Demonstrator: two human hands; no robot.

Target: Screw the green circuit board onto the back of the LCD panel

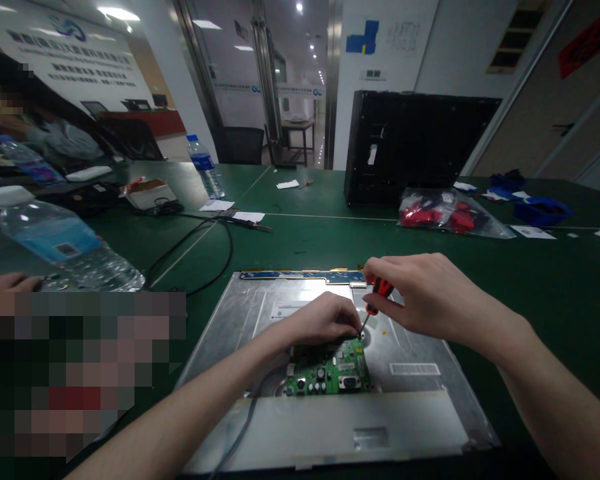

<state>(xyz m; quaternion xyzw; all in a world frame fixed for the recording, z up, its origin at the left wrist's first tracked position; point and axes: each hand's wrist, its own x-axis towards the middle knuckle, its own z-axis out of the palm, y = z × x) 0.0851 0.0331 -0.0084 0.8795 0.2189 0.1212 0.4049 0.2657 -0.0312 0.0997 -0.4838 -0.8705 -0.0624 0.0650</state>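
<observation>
As the right hand point(420, 293) grips one screwdriver point(379, 293), the left hand point(323, 320) curls on one board point(335, 378).

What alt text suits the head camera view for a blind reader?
A person's right hand holds a red-and-black screwdriver with its tip at a green circuit board, beside the curled left hand. The board sits on the metal back of a display panel on a green table; a water bottle is at the left.
</observation>
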